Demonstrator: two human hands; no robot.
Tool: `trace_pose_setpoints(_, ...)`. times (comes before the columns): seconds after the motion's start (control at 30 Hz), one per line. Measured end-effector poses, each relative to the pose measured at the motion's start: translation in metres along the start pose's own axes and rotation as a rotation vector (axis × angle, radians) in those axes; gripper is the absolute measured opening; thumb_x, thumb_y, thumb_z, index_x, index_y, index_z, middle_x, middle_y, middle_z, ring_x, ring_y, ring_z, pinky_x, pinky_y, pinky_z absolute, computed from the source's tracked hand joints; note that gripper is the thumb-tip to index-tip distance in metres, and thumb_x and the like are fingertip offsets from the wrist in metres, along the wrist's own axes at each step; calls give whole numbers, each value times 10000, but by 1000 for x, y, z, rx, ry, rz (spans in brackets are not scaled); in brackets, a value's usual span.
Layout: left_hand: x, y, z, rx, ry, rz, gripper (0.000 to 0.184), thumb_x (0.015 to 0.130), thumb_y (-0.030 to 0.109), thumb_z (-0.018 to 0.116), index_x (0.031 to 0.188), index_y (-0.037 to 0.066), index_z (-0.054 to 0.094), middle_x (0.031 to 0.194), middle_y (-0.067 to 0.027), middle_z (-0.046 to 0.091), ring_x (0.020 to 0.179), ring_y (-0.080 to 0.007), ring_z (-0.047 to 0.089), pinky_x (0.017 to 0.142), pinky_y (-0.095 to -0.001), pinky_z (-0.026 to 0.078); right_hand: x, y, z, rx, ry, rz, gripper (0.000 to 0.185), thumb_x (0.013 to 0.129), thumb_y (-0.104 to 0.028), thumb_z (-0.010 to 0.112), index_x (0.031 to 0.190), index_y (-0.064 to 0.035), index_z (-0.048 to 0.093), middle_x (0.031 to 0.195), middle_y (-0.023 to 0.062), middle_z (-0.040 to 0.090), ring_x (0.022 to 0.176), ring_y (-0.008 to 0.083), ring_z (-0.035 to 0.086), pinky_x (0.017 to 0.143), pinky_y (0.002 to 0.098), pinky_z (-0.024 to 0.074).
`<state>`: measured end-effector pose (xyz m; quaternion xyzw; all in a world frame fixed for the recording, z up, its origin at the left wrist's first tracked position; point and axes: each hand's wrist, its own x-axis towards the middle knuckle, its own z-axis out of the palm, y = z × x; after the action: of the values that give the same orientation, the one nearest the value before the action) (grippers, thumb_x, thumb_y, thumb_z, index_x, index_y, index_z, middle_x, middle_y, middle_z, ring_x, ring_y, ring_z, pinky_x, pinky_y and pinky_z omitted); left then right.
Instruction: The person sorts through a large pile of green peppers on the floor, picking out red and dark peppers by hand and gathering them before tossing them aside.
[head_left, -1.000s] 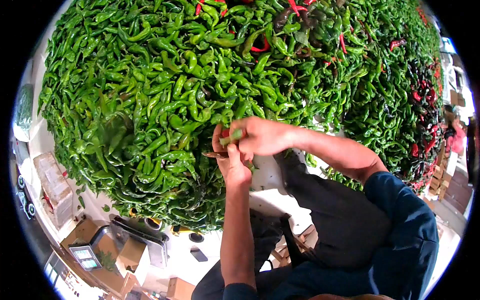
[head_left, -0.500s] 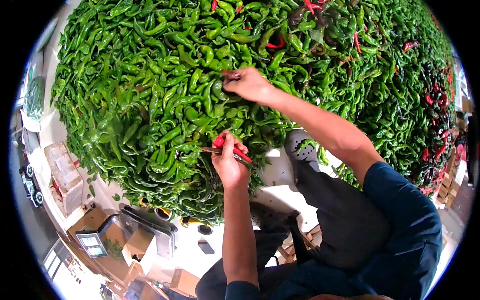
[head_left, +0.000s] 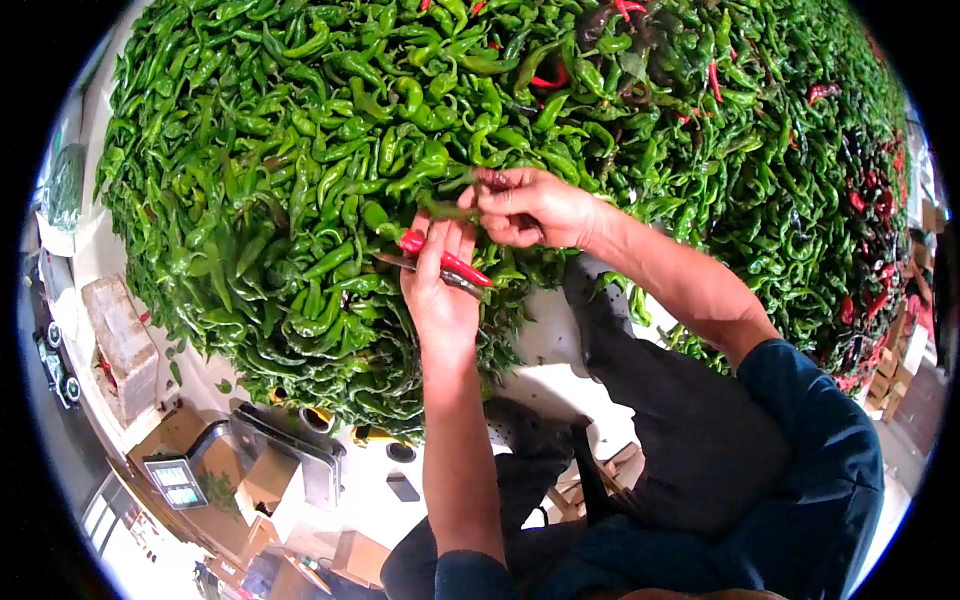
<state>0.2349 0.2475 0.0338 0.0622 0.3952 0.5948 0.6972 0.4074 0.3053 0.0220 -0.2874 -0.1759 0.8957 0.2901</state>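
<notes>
My left hand (head_left: 440, 275) is palm up at the near edge of the green pepper heap (head_left: 320, 180). Under its thumb lie a red pepper (head_left: 465, 268) and a dark brownish pepper (head_left: 462, 284). Just above and to the right is my right hand (head_left: 535, 208), its thumb and fingers pinched on a dark red pepper (head_left: 492, 180). A blurred green piece (head_left: 450, 210) reaches from the right fingertips towards the left fingers; whether it is a pepper or a stem I cannot tell.
A white foam box (head_left: 120, 345) stands left of the heap. At the lower left are a scale display (head_left: 175, 482), a clear plastic bin (head_left: 320, 470), a phone (head_left: 403, 487) and a cardboard box (head_left: 360, 558). Red peppers (head_left: 855, 200) lie at the far right.
My right hand has come down from the heap to beside my left hand. The left fingers have opened out more, with the red and dark peppers still under the thumb.
</notes>
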Motion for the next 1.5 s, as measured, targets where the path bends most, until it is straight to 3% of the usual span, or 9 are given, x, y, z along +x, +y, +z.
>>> trace_pose_setpoints(0.17,-1,15,-19,25,77,57,457,895,19,622,1329,-11,484,1119,-143,623,1042,-253,615,969,-417,487,-15,22,27,-816,100,-20,347,872,-91,588,1219,-93,609,816,58,670,577,130,579,500,285,467)
trace_pose_setpoints(0.2,-9,20,-17,52,209,96,463,877,-19,630,1318,-25,491,1113,-155,618,1024,-261,620,955,-425,499,-14,43,9,-1115,163,-510,339,860,-96,579,1194,-98,636,852,113,694,648,241,658,603,380,534)
trace_pose_setpoints(0.4,-18,67,-1,703,357,551,351,901,0,608,1247,-34,556,1238,-155,595,1063,-224,609,981,-380,482,-25,-11,-15,-1583,836,-399,213,864,-240,699,890,-31,665,668,169,622,592,316,625,545,395,476)
trace_pose_setpoints(0.6,-28,73,11,620,387,536,326,913,95,633,1213,-11,565,1179,-150,620,1012,-244,625,889,-389,514,18,-34,-10,-2130,387,-38,296,823,-366,684,860,-72,675,764,140,678,775,340,670,688,446,528)
trace_pose_setpoints(0.73,-40,34,-1,602,354,356,336,902,87,643,1202,-32,552,1058,-147,645,874,-222,644,777,-347,535,39,-23,-21,-2176,399,39,285,841,-324,686,926,-52,696,817,132,694,828,298,686,708,419,531)
trace_pose_setpoints(0.97,-45,-2,-19,131,232,-51,222,897,43,641,1110,21,583,898,-117,643,664,-170,574,637,-338,498,-52,-52,-43,-1106,318,-129,218,906,-206,673,985,-3,679,635,8,609,594,71,568,576,265,462)
trace_pose_setpoints(1.07,-45,-23,-16,-23,183,-205,144,896,77,658,1029,62,602,811,-58,601,579,-135,482,573,-328,424,-64,-68,-57,-1195,699,-204,399,876,-186,665,1219,13,624,707,60,657,584,98,598,598,282,509)
trace_pose_setpoints(1.27,-56,-62,-6,6,220,-351,106,905,128,660,938,50,597,784,-60,613,607,-152,545,590,-335,459,9,-110,-81,-1626,921,-305,259,793,-149,609,939,63,637,707,163,664,584,217,667,593,363,535)
trace_pose_setpoints(1.5,-61,-51,0,59,232,-316,103,907,139,652,937,56,597,792,-53,614,629,-144,549,595,-328,459,47,-120,-65,-1837,824,234,302,775,-125,535,976,50,677,1017,235,686,974,368,668,831,457,533)
